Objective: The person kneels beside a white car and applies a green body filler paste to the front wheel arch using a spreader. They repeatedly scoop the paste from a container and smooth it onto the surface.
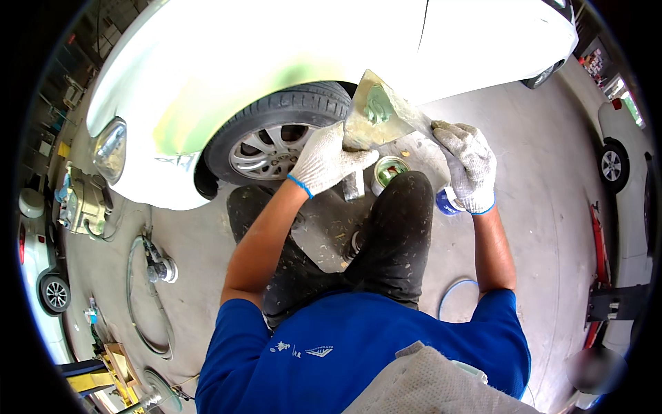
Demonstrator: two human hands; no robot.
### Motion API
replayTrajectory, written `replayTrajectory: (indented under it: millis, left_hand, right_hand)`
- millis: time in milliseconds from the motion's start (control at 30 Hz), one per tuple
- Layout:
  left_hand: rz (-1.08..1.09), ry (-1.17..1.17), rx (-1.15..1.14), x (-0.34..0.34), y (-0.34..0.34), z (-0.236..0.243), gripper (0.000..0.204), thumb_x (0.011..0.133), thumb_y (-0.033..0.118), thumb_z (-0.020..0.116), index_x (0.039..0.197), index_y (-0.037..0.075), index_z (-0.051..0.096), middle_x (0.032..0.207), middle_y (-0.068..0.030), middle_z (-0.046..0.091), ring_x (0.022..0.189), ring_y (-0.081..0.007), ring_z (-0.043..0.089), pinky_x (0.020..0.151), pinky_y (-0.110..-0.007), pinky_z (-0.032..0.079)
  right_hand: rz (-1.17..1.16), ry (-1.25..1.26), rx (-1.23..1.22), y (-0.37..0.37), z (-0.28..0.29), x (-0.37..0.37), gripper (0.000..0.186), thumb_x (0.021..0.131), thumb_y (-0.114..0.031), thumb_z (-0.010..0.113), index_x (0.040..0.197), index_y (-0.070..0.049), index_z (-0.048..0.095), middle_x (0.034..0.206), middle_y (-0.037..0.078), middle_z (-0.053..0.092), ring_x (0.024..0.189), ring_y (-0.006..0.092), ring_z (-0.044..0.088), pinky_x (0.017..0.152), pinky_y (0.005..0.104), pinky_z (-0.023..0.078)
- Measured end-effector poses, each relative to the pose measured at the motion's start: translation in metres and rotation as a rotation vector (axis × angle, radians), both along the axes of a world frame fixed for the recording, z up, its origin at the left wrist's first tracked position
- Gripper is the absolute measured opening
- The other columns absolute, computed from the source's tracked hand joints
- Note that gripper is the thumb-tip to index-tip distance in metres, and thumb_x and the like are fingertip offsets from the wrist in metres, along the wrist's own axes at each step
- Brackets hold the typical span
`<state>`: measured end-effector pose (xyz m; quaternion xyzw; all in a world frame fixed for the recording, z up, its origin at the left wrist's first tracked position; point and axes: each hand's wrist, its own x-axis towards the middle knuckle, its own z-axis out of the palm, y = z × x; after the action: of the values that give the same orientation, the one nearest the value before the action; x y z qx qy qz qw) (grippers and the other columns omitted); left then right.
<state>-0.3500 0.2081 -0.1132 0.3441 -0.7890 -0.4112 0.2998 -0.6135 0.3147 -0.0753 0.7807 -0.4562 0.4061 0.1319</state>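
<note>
My left hand (324, 162), in a white knit glove, grips the lower edge of a flat, stained mixing board (360, 125). A smear of pale green body filler (378, 105) lies on it. My right hand (472, 162), also gloved, is closed around a putty knife (419, 122); its blade meets the board's right side. Beyond my hands stands a white car (276, 34) with yellow-green patches (298, 74) on its fender above the front wheel (272, 148). Below the board, an open can (390, 170) with green residue sits on the floor between my hands.
A blue-and-white container (448, 201) stands below my right hand. Left on the floor are a sander (162, 268) and a looped hose (134, 303). Other cars (52, 290) are parked at both sides. A red metal bar (598, 241) lies at the right.
</note>
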Motion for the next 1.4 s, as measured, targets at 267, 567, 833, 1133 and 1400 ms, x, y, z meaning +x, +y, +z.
replayTrajectory:
  millis: [267,567,833,1133,1400]
  left_hand:
    - [0.157,0.094,-0.219,0.025,0.019,0.020,0.032,0.082,0.019,0.083,0.107,0.002,0.073,0.094,-0.0091,0.077,0.085,-0.0158,0.072,0.080,-0.032,0.056]
    - [0.093,0.211,0.028,0.031,0.033,0.032,0.038,0.086,0.025,0.078,0.111,0.000,0.066,0.089,-0.0056,0.071,0.074,-0.0107,0.064,0.068,-0.029,0.054]
    - [0.199,0.207,0.305,0.045,0.028,0.026,0.035,0.085,0.032,0.079,0.099,0.001,0.072,0.082,-0.0040,0.071,0.074,-0.0103,0.065,0.065,-0.028,0.054]
    - [0.168,0.197,0.103,0.050,0.034,0.022,0.039,0.079,0.027,0.086,0.105,0.000,0.073,0.093,-0.0076,0.077,0.085,-0.0125,0.071,0.078,-0.031,0.056]
    - [0.142,0.266,0.110,0.064,0.045,0.021,0.036,0.079,0.020,0.086,0.106,0.001,0.072,0.094,-0.0072,0.077,0.085,-0.0125,0.070,0.080,-0.031,0.056]
  right_hand:
    - [-0.093,0.137,-0.077,-0.009,0.024,0.015,0.039,0.081,0.011,0.063,0.115,-0.006,0.073,0.114,0.013,0.074,0.101,0.0326,0.068,0.087,0.0379,0.056]
    - [0.110,-0.734,0.140,-0.001,0.017,0.067,0.030,0.092,0.005,0.068,0.123,0.005,0.069,0.108,0.009,0.072,0.095,0.0138,0.066,0.085,0.0285,0.054]
    - [0.149,-0.763,0.137,-0.008,-0.001,0.080,0.032,0.092,0.004,0.069,0.124,0.005,0.069,0.109,0.009,0.073,0.098,0.0140,0.066,0.089,0.0287,0.053]
    - [0.183,-1.004,0.187,-0.013,-0.010,0.088,0.032,0.094,0.004,0.067,0.126,0.006,0.067,0.109,0.008,0.072,0.098,0.0118,0.065,0.085,0.0272,0.055]
    - [0.122,-0.443,0.179,-0.017,-0.008,0.097,0.026,0.085,0.016,0.062,0.107,0.004,0.068,0.109,0.018,0.070,0.097,0.0267,0.071,0.087,0.0333,0.055]
